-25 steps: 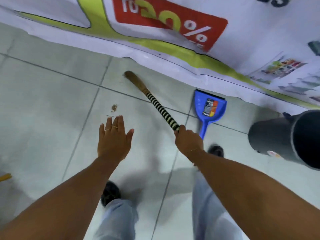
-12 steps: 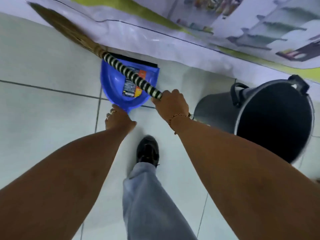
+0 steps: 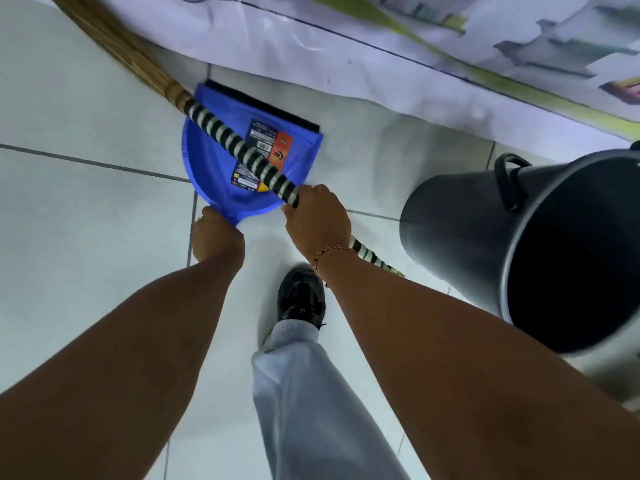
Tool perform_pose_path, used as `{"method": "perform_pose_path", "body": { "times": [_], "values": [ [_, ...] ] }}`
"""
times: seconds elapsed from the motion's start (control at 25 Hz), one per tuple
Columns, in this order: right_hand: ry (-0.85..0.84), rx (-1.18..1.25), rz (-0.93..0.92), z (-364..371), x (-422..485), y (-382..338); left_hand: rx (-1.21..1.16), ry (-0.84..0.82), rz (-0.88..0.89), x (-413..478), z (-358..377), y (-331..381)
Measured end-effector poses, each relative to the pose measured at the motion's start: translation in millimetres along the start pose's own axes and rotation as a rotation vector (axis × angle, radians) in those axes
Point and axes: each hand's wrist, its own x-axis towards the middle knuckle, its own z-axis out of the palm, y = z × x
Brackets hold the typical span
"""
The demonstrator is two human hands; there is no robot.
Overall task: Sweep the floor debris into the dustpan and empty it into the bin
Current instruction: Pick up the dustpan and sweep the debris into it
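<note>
A blue dustpan (image 3: pixel 211 171) with a black rubber lip and a label inside lies on the pale tiled floor, its lip towards the banner. My left hand (image 3: pixel 216 235) is closed around its handle, which is hidden in the fist. My right hand (image 3: pixel 317 220) grips the black-and-white striped handle of a straw broom (image 3: pixel 235 145); the handle crosses above the dustpan and the bristles reach the upper left. A dark grey bin (image 3: pixel 540 244) stands at the right, mouth tipped towards me. No debris shows in this view.
A printed banner (image 3: pixel 381 39) hangs along the far edge of the floor, just beyond the dustpan. My black shoe (image 3: pixel 301 299) and grey trouser leg are below my hands. Grey tiles stretch to the left.
The view swung right from the debris spot to the dustpan and bin. My left hand went from spread open to closed on the dustpan handle. The broom stayed in my right hand.
</note>
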Motion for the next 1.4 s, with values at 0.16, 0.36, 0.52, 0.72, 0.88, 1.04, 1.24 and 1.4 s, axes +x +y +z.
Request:
{"method": "perform_pose_path", "body": {
  "times": [0.16, 0.36, 0.52, 0.72, 0.88, 1.04, 1.24, 1.4],
  "values": [
    [-0.128, -0.008, -0.07, -3, -17, -17, -0.006, -0.093, 0.003, -18, -20, -23],
    [0.013, -0.005, -0.022, 30, -83, -157, -0.02, -0.143, 0.03, -20, -126, -144],
    [0.059, -0.01, -0.063, 86, -120, -277, -0.079, -0.123, -0.088, -21, -204, -276],
    [0.049, -0.141, 0.009, 161, -131, -366, -0.113, -0.146, -0.256, 2, -247, -439],
    [0.071, -0.142, 0.08, 221, -117, -379, -0.099, -0.141, -0.331, 49, -244, -525],
    [0.224, -0.097, 0.111, 251, -96, -366, -0.096, -0.139, -0.289, 87, -225, -553],
    [0.179, -0.18, 0.243, 243, -57, -351, -0.021, -0.131, -0.252, 116, -205, -567],
    [0.105, -0.35, 0.179, 252, -60, -336, 0.077, -0.116, -0.235, 132, -204, -569]
  ]
}}
